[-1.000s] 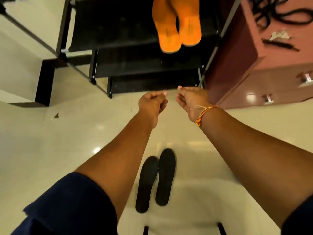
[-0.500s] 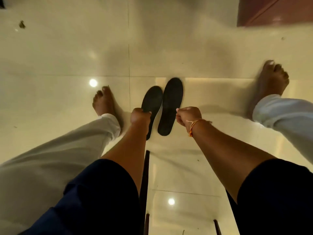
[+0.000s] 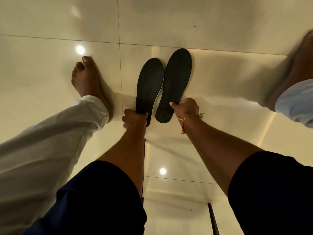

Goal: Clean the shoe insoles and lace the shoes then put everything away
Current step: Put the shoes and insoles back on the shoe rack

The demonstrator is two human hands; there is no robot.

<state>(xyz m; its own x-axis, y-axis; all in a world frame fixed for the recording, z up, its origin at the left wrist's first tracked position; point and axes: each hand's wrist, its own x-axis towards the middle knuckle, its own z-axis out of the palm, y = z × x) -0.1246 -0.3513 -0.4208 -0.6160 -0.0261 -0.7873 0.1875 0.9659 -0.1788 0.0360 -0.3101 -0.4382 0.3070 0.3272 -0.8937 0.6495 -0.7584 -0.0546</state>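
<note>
Glossy cream floor tiles [image 3: 211, 22] fill the whole scene, with dark grout lines and bright ceiling-light reflections in the shine. The person stands astride on them in pale rolled-cuff trousers [image 3: 50, 133], one bare foot [image 3: 88, 80] at the left and the other, blurred, at the far right edge. Dark navy short sleeves [image 3: 101, 200] frame both forearms as they reach down between the legs.

A second ago both hands were held out empty toward a black shoe rack with an orange pair on it, and the insoles lay untouched on the floor. Since then the person has bent down and taken one in each hand, so I judge this as the pick-up that starts the cleaning or the putting away.

The left flat black foam insole [image 3: 149, 85] has its heel clamped by the left hand [image 3: 133, 119], fingers curled round it; a thin pale edge shows along its right side. The right flat black foam insole [image 3: 176, 82] is pinched at its heel edge by the right hand [image 3: 186, 107], thumb on top. Both lie side by side between the feet, toes pointing away; whether they have left the floor I cannot tell. An orange thread bracelet [image 3: 185, 119] circles the right wrist.
</note>
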